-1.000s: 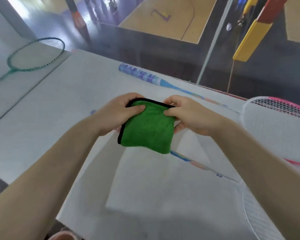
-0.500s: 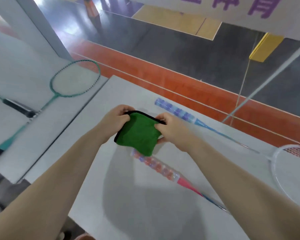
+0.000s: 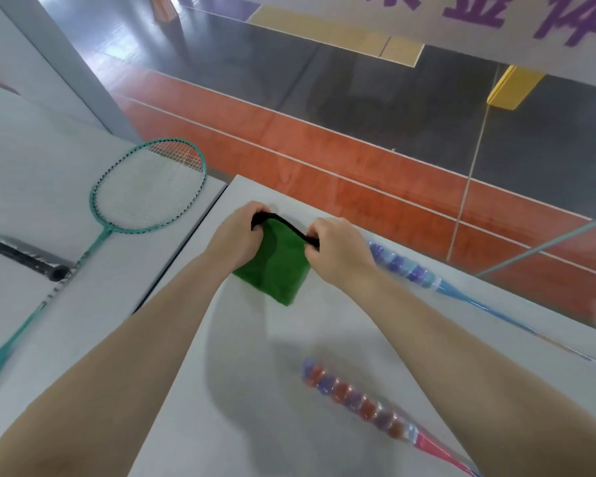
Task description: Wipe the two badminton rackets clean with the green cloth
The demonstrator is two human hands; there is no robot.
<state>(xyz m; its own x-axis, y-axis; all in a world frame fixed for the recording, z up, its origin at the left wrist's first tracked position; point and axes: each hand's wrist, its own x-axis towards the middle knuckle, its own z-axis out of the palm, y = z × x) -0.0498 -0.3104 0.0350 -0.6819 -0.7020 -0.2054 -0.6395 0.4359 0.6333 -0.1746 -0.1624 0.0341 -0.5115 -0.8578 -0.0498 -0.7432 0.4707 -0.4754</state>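
Note:
The folded green cloth [image 3: 276, 266] with a black edge hangs over the white table [image 3: 248, 390], pinched at its top corners by my left hand [image 3: 236, 237] and my right hand [image 3: 338, 251]. A racket with a blue, purple-banded handle [image 3: 406, 270] lies to the right of my right hand, its blue shaft running off to the right. A second racket with a red and purple banded handle [image 3: 358, 401] and pink shaft lies nearer to me, blurred. Both racket heads are out of view.
A teal racket [image 3: 148, 191] lies on the adjoining white table [image 3: 31, 187] at the left, with a black handle [image 3: 25, 256] across its shaft. A dark gap separates the two tables. Beyond the far edge is glass and an orange and grey court floor.
The view has swung left and downward, so the racket heads at the right have left the frame. Both hands have carried the cloth further forward, still holding it by its top edge.

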